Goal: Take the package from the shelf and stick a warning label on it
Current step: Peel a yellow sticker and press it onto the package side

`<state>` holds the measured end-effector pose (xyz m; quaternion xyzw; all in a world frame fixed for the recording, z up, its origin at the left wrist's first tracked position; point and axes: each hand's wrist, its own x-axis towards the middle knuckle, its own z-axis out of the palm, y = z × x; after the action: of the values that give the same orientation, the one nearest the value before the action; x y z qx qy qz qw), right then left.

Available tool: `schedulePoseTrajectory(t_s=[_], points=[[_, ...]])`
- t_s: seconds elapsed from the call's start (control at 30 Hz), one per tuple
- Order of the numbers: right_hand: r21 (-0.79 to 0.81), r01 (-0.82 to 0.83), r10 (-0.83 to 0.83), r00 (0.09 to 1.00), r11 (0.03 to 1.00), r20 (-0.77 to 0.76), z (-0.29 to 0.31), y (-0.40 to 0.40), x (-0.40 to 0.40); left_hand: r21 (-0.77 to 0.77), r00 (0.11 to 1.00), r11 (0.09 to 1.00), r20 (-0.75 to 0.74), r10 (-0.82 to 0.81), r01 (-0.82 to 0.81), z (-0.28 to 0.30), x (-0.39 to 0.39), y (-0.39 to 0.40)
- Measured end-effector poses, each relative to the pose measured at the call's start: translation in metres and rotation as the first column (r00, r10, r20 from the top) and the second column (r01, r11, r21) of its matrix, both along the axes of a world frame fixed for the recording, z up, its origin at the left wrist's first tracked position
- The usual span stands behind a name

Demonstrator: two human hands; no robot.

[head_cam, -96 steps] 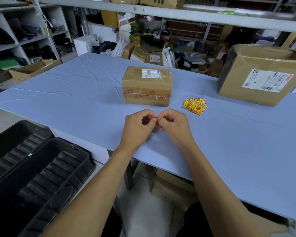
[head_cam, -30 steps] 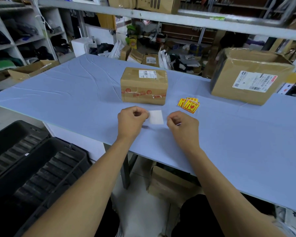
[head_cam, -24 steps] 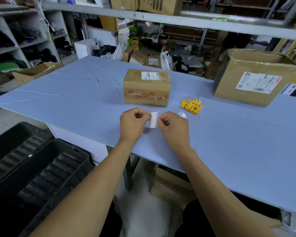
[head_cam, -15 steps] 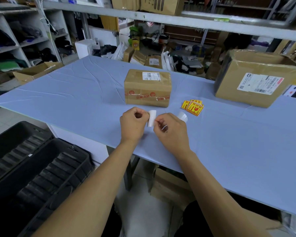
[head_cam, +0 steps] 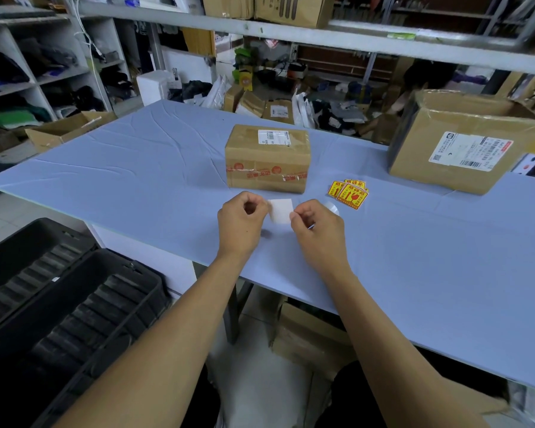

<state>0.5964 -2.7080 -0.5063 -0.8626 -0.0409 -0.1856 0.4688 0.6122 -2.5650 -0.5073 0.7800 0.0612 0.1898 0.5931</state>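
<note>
Pinching a small white square sheet [head_cam: 280, 210] between left hand [head_cam: 241, 225] and right hand [head_cam: 318, 231].
Brown taped cardboard package [head_cam: 267, 159] sits just beyond on blue table [head_cam: 430, 242]; yellow warning labels [head_cam: 348, 194] right; the sheet is possibly backing paper.

Parcel stockroom: cluttered shelves [head_cam: 53, 72], cardboard boxes [head_cam: 464, 143], packing table [head_cam: 136, 168].

Label print [head_cam: 280, 210] facing away, unreadable

The hands, knuckle to knuckle a few seconds back, now sit apart over the table. A white square [head_cam: 280, 210], edge-on a moment ago, faces up flat between the left hand [head_cam: 242, 225] and the right hand [head_cam: 317, 232].
</note>
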Motion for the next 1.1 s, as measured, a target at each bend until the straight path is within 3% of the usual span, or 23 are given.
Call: schedulePoseTrajectory(t_s=[0.33, 0.47, 0.57, 0.93, 1.1], points=[[0.095, 0.261, -0.259, 0.965, 0.961, -0.037, 0.0015, -0.0019, 0.0016, 0.171, 0.995, 0.981, -0.002, -0.097, 0.096, -0.0011, -0.0036, -0.0041], [-0.076, 0.111, -0.111, 0.994, 0.991, -0.001, 0.0008, 0.0014, -0.0013, 0.173, 0.976, 0.961, -0.007, -0.217, 0.215, -0.0011, -0.0047, -0.0065], [-0.172, 0.015, -0.010, 1.000, 0.985, 0.028, -0.0018, 0.0053, -0.0018, 0.107, 0.976, 0.971, 0.028, -0.216, 0.212, -0.0007, -0.0052, -0.0052], [-0.198, -0.014, 0.033, 0.995, 0.980, 0.090, -0.0051, 0.0056, -0.0005, 0.132, 0.970, 0.966, 0.062, -0.233, 0.224, 0.0004, -0.0075, -0.0043], [0.002, 0.083, -0.083, 0.994, 0.997, 0.066, -0.0025, -0.0013, 0.0011, 0.133, 0.985, 0.978, 0.038, -0.169, 0.163, -0.0019, -0.0035, -0.0017]])
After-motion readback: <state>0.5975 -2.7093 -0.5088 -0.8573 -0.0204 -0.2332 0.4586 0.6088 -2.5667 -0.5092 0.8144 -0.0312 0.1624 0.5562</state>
